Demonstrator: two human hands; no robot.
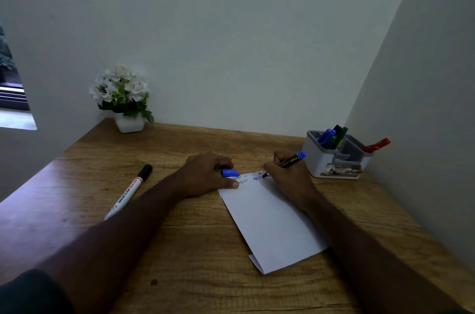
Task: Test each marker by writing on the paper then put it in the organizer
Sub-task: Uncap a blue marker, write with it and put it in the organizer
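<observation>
On a wooden desk (195, 249), the left hand (205, 174) pins the paper (270, 223), apparently pinching a blue cap (230, 173), while the right hand (288, 174) grips a blue marker (289, 162) mid-letter; light, steady strokes suit, organizer (331, 159) just beside.

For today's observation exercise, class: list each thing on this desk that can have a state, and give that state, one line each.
Blue marker: uncapped, tip on the paper, held in the right hand.
Blue cap: off, held by the left hand.
Paper: folded, writing along its far edge, pinned by the left hand.
Black-capped marker: capped, lying on the desk.
Organizer: upright, holding markers.
</observation>
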